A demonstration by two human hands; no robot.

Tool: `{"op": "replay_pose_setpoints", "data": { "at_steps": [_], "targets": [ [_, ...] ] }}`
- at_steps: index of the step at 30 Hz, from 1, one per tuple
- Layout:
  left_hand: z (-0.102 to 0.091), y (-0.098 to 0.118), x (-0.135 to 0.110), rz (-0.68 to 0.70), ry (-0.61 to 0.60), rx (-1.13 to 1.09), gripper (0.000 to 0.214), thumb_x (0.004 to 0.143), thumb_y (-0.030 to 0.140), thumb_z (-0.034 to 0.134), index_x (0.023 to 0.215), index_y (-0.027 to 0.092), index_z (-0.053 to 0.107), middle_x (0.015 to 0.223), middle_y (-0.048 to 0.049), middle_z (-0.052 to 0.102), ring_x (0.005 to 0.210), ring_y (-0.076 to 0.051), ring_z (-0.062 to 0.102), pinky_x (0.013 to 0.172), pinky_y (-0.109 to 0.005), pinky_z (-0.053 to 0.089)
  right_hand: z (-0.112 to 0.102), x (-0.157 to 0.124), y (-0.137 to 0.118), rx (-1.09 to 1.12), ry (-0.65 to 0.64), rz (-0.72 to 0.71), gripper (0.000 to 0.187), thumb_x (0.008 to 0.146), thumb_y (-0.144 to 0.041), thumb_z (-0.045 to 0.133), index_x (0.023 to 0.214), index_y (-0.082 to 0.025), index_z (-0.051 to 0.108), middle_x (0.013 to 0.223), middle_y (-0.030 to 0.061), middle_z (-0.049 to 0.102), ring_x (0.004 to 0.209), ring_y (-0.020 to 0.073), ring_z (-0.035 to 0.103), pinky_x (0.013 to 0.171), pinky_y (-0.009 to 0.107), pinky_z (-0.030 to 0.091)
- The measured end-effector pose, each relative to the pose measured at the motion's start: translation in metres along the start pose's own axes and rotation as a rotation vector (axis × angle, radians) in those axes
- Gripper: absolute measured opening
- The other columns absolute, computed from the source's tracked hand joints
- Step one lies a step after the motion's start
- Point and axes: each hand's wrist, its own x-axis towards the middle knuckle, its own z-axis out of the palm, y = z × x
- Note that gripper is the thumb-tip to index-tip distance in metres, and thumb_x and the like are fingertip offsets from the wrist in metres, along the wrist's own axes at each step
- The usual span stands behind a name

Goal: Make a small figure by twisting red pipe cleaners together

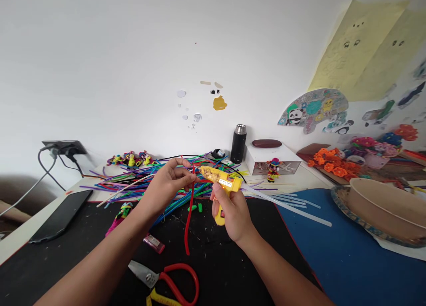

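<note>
My left hand point(173, 179) pinches a red pipe cleaner point(189, 221) near its top, and the rest hangs down above the black mat point(226, 270). In my right hand point(233, 210) is a yellow glue gun point(219, 177), gripped by its handle with the nozzle pointing left. The nozzle tip is close to the pinched end of the pipe cleaner; whether they touch I cannot tell. A long translucent glue stick point(293, 209) sticks out of the gun's back toward the right. Below the hands lie red-handled scissors point(166, 281) and a pink lighter-like item point(154, 243).
Many coloured pipe cleaners point(133, 175) are heaped behind my hands. A black phone point(61, 217) lies at left, near a wall socket point(65, 148) with cables. A black thermos point(238, 144), a white box point(274, 157) and a small figurine point(273, 169) stand behind; a large round container point(386, 208) is at right.
</note>
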Motion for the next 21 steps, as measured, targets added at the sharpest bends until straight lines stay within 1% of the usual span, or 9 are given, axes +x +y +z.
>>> {"op": "replay_pose_setpoints", "data": {
  "at_steps": [6, 15, 21],
  "targets": [
    [0.0004, 0.0014, -0.0004, -0.001, 0.003, 0.006, 0.042, 0.076, 0.035, 0.086, 0.101, 0.022, 0.054, 0.068, 0.0024, 0.073, 0.062, -0.017, 0.066, 0.058, -0.027, 0.046, 0.0005, -0.0001, -0.0024, 0.008, 0.013, 0.006, 0.062, 0.084, -0.080, 0.063, 0.068, -0.020, 0.058, 0.043, -0.0031, 0.049, 0.040, 0.0113, 0.043, 0.043, 0.025, 0.032],
    [-0.0018, -0.0019, -0.0001, 0.012, -0.007, 0.006, 0.042, 0.080, 0.034, 0.084, 0.105, 0.022, 0.053, 0.069, 0.0017, 0.072, 0.063, -0.016, 0.064, 0.059, -0.027, 0.046, 0.0004, -0.0010, -0.0009, -0.007, -0.013, -0.015, 0.060, 0.088, -0.077, 0.061, 0.068, -0.021, 0.057, 0.043, -0.0030, 0.049, 0.040, 0.0115, 0.044, 0.044, 0.025, 0.032],
    [-0.0014, -0.0024, 0.0006, 0.008, -0.010, 0.003, 0.045, 0.079, 0.036, 0.085, 0.105, 0.021, 0.052, 0.069, 0.0023, 0.072, 0.062, -0.015, 0.063, 0.059, -0.027, 0.046, 0.0012, -0.0014, -0.0026, -0.006, -0.016, -0.007, 0.062, 0.086, -0.080, 0.061, 0.068, -0.021, 0.056, 0.043, -0.0030, 0.049, 0.040, 0.0118, 0.045, 0.043, 0.025, 0.033]
  ]
}}
